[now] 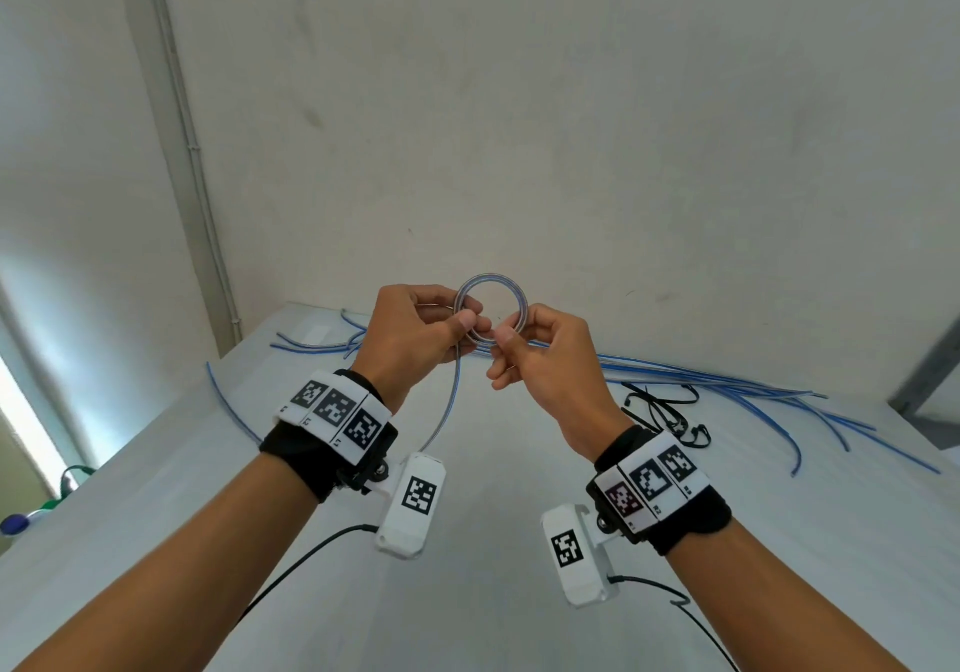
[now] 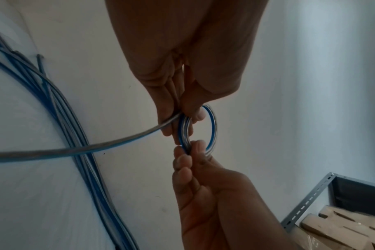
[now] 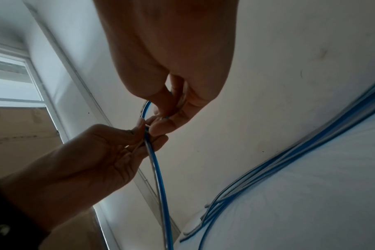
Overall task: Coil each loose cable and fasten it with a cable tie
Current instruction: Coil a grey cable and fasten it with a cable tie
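A small coil of blue-and-clear cable is held up above the white table. My left hand pinches the coil's left side. My right hand pinches its lower right part. The cable's loose tail hangs from my left hand toward the table. More loose blue cables lie along the far edge. Black cable ties lie in a tangle to the right of my right wrist.
A plain wall stands right behind the table. A grey metal shelf with cardboard boxes is at the right. One blue cable curves near the table's left edge. A window and a blue-capped bottle are on the left.
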